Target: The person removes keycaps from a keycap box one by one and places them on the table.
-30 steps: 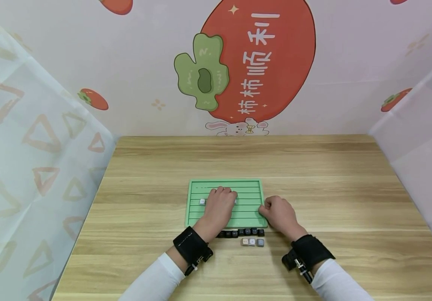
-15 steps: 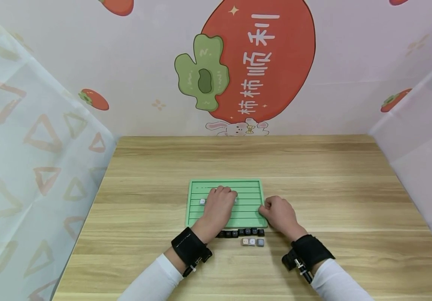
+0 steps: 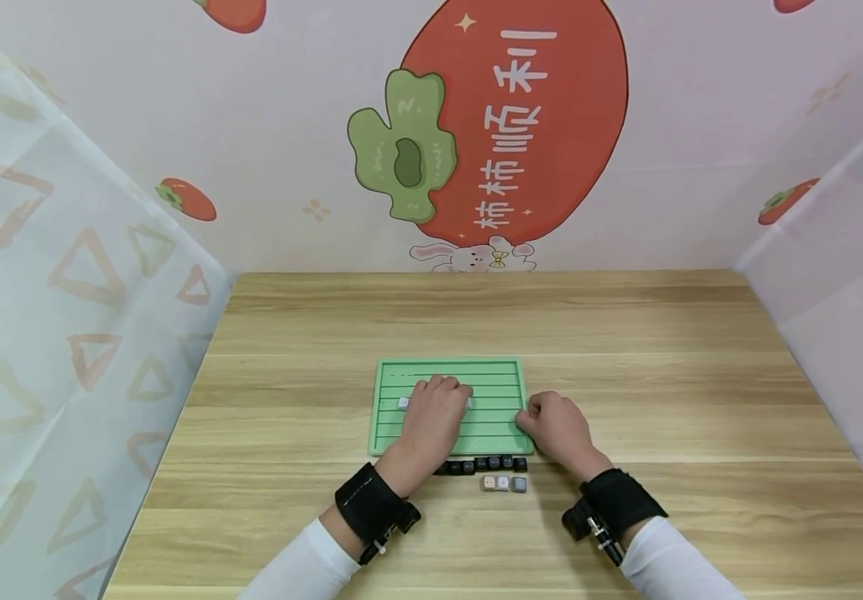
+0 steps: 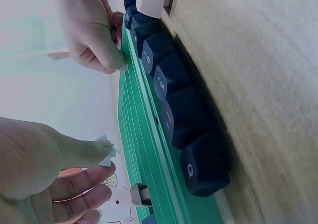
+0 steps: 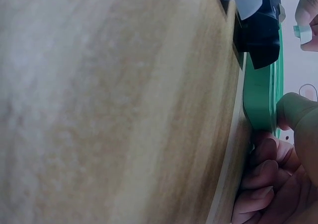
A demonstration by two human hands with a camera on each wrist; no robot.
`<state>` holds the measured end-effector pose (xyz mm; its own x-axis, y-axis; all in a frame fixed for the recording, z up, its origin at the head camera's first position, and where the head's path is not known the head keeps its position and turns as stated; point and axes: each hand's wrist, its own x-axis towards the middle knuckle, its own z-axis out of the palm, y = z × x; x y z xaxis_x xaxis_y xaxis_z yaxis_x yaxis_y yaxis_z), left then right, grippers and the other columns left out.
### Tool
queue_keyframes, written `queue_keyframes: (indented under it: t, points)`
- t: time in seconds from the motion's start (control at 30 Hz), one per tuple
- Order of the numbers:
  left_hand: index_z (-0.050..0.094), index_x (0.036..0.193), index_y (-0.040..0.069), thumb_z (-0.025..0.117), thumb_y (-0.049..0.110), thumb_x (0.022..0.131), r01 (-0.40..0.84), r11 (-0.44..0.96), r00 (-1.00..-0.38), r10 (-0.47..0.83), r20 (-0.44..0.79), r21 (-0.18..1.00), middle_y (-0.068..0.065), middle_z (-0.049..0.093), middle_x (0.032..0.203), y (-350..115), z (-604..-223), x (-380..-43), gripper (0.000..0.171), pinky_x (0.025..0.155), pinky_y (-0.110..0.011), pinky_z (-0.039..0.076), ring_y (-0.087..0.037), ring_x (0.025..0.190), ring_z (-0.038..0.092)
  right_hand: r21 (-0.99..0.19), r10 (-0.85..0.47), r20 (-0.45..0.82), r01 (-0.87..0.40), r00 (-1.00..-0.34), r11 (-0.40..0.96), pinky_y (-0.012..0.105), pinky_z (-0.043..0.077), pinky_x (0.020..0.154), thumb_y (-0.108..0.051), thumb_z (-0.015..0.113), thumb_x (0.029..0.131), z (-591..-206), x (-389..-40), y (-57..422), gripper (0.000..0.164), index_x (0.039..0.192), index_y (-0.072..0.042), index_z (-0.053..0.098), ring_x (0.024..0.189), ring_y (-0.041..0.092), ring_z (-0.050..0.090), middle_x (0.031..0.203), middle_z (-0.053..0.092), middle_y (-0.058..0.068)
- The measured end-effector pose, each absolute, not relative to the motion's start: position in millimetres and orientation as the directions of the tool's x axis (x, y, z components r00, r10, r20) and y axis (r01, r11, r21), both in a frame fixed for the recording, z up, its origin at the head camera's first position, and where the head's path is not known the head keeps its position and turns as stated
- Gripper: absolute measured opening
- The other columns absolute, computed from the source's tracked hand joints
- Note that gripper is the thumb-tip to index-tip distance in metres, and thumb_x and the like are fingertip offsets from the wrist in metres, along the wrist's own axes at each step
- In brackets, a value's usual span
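My left hand is over the green grooved board, its back hiding part of the grooves. In the left wrist view its thumb and index finger pinch a small pale keycap, held off the board's surface. A white keycap sits on the board to the left of that hand, and another pale one peeks out to its right. My right hand grips the board's right edge; the right wrist view has its thumb on top and its curled fingers low against the side.
Black keycaps stand in a row along the board's near edge, partly hidden by the left forearm. Closer to me lie a beige, a white and a grey keycap. Beyond the wooden table is a printed backdrop.
My left wrist has shifted slightly down and to the left, while its fingers stay over the same part of the board. The right hand has kept its grip on the edge.
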<state>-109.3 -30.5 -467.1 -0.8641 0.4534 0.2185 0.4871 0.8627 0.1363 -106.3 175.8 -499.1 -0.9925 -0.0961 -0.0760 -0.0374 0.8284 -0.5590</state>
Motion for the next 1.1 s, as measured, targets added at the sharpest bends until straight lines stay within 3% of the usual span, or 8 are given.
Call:
queue_keyframes:
  t: [0.47,1.1]
  points:
    - [0.073,0.100,0.014,0.067,0.018,0.084,0.479,0.863,-0.872,0.447,0.199,0.162,-0.001,0.068,0.097,-33,-469,-101,0.017,0.071,-0.033,0.045,-0.020,0.087,0.059,-0.549,-0.088,-0.072,-0.034,-0.994,0.835,0.027,0.021,0.049,-0.015,0.058,0.077,-498,-107,175,0.032,0.052,-0.012,0.039,0.046,0.013,0.029,0.048,0.028,-0.005]
    - [0.073,0.098,0.016,0.069,0.017,0.081,0.486,0.858,-0.867,0.451,0.211,0.165,0.000,0.068,0.092,-37,-469,-92,0.017,0.060,-0.028,0.038,-0.019,0.079,0.058,-0.553,-0.083,-0.078,-0.026,-0.993,0.833,0.027,0.020,0.049,-0.015,0.058,0.077,-500,-107,176,0.032,0.052,-0.013,0.037,0.047,0.013,0.028,0.048,0.026,-0.005]
